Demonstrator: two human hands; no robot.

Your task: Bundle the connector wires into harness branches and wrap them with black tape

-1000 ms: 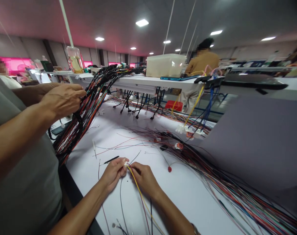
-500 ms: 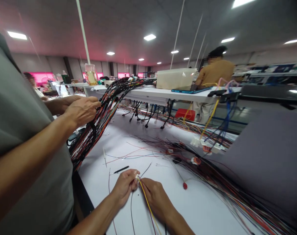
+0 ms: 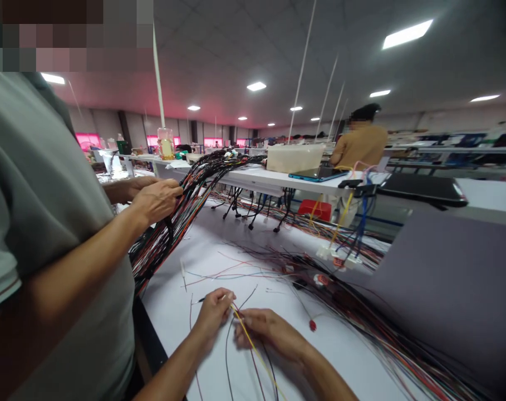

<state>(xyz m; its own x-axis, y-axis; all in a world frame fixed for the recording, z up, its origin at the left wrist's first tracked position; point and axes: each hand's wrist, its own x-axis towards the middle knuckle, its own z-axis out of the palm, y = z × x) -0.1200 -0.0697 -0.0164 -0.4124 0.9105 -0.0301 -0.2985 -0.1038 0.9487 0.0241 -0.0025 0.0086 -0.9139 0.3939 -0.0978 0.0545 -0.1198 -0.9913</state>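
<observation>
My left hand [image 3: 214,314] is closed in a pinch on a small white connector, mostly hidden by the fingertips. A yellow wire [image 3: 253,342] and a dark red wire trail from it toward me. Close beside it on the right, my right hand [image 3: 273,331] has its fingers bent around a dark wire [image 3: 271,365] that comes out beneath the palm; the pinch itself is partly hidden. Thin loose wires lie on the white tabletop [image 3: 211,362] under both hands. A dark pen-like tool [image 3: 201,300] is partly covered by my left hand.
At left, a co-worker in a grey shirt [image 3: 69,184] handles a thick wire bundle [image 3: 165,239] draped from the shelf. More wires [image 3: 361,306] spread along the right. A red connector [image 3: 312,325] lies nearby. The shelf holds a pale bin [image 3: 294,159] and a phone [image 3: 317,174].
My right hand has turned and its fingers have loosened somewhat beside the wires. My left hand keeps its pinch near the same spot. The camera view has tilted up and shifted slightly.
</observation>
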